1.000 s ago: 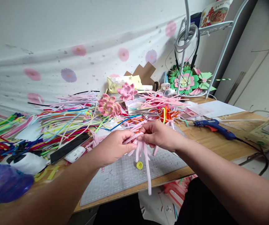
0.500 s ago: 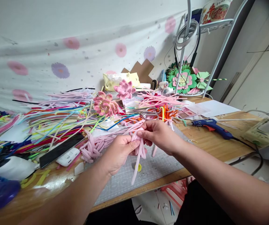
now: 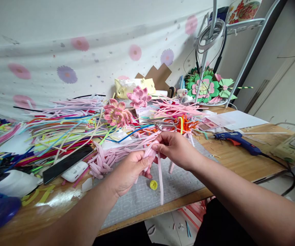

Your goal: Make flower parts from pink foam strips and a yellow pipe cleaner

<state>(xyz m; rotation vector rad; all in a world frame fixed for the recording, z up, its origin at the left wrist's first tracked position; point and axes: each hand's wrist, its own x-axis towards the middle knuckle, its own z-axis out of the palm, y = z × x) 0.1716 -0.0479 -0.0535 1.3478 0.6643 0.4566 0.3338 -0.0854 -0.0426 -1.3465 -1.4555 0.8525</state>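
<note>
Between my two hands is a small bundle of pale pink pipe cleaners (image 3: 148,158), held above the grey cutting mat (image 3: 129,203). My left hand (image 3: 134,167) is closed around its lower part. My right hand (image 3: 174,149) pinches its top end between thumb and fingers. One pink strand hangs straight down below my right hand. A small yellow coil (image 3: 153,185) lies on the mat under the hands. Just behind my right hand rest scissors (image 3: 166,126). More cut pink pipe cleaners (image 3: 101,162) are heaped left of my hands.
Bundles of coloured pipe cleaners (image 3: 57,136) cover the left and back. Two pink flowers (image 3: 118,113) stand behind. A black phone (image 3: 67,164) and white case (image 3: 75,172) lie left. At right are a blue glue gun (image 3: 237,140) with its cord and a white metal rack (image 3: 250,51).
The bundle has turned in my hands: the loose strand that slanted down to the left now hangs straight down further right. My left fingers have wrapped around the bundle.
</note>
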